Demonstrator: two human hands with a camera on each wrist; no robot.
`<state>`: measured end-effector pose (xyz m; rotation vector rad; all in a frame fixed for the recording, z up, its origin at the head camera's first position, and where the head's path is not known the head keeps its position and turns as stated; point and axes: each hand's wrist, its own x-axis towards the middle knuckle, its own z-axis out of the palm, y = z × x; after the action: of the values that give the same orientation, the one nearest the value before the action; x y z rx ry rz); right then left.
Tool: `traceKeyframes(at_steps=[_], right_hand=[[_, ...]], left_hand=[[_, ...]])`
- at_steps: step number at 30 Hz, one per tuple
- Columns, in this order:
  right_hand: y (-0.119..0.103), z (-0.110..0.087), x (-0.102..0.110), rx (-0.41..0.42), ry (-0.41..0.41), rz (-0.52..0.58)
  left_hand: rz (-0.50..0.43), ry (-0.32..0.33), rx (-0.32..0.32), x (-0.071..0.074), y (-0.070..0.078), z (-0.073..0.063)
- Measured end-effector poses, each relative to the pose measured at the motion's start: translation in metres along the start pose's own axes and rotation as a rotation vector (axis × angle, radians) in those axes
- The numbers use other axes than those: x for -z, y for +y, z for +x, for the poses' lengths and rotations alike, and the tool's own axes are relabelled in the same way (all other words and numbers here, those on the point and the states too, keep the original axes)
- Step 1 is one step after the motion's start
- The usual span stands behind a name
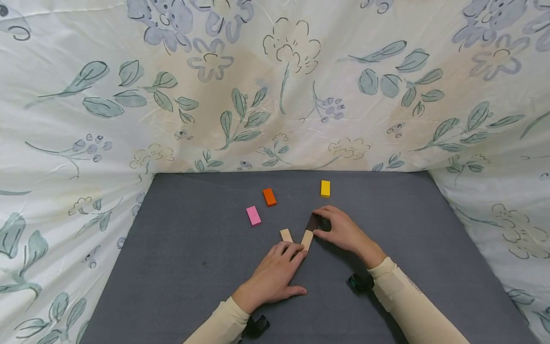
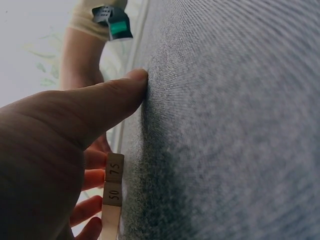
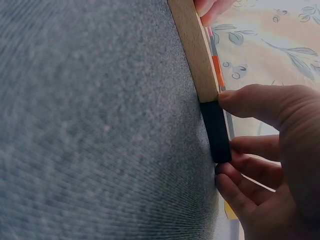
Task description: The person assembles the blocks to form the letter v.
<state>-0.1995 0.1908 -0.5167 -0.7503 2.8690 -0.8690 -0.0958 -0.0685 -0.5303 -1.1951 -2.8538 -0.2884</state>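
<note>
Right, the black block [image 3: 216, 132] is on the grey cloth [image 1: 180, 267], touching end to end with a wooden block [image 1: 307, 240], the right hand [image 1: 345, 233] pinching it between thumb and fingers. The left hand [image 1: 272, 273], fingers stretched out, touches the wooden pieces [image 1: 285, 235]. Beyond lie a pink block [image 1: 253, 216], an orange block [image 1: 269, 197] and a yellow block [image 1: 325, 188], before a flowered curtain [image 1: 240, 110]

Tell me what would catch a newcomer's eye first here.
The pink block, orange block and yellow block stand out on the far part of the gray surface. Nearer, the left hand touches wooden blocks while the right hand holds a dark block against the end of one. Flowered cloth hangs behind.
</note>
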Motion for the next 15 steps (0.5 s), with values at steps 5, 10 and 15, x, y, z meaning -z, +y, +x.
traceKeyframes(at_steps=[5,10,15], right_hand=[[-0.0008,0.0002,0.0000,0.003,-0.002,0.004],[0.0004,0.0000,-0.0010,0.010,-0.002,-0.002],[0.0002,0.0001,-0.0014,0.006,-0.002,0.003]], left_hand=[[-0.001,0.007,-0.003,-0.0010,-0.0005,-0.0003],[-0.002,0.007,-0.003,-0.0007,-0.0003,-0.0003],[-0.002,0.006,-0.005,-0.0009,-0.0006,0.0002]])
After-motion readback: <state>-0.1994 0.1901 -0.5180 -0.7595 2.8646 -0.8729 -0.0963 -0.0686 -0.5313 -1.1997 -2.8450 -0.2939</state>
